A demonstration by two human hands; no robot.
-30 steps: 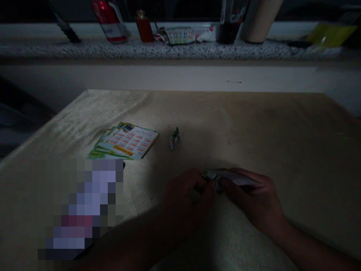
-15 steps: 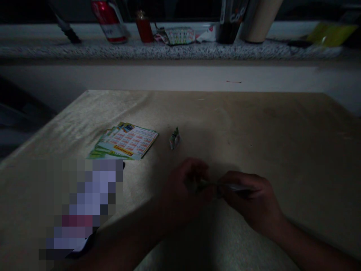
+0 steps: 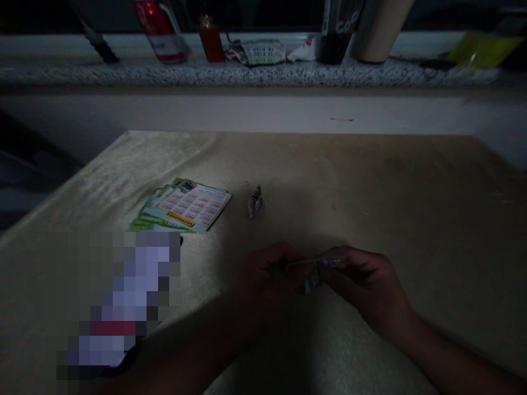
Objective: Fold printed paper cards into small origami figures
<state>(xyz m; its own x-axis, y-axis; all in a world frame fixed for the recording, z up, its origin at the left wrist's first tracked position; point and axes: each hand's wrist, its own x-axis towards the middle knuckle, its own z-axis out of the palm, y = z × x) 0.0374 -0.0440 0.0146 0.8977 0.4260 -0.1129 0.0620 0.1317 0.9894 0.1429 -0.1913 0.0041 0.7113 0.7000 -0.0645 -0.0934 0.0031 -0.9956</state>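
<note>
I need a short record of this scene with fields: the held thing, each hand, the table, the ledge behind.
held thing: small folded paper, between both hands
left hand: pinches its left end
right hand: grips its right end
table: stack of leaflets; one small folded piece beside it, untouched
ledge: red can, among other things

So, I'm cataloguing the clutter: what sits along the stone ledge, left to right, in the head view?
Dark handle, red can, small red bottle, colourful printed packet, dark cup, beige cylinder, yellow-green packet.
</note>
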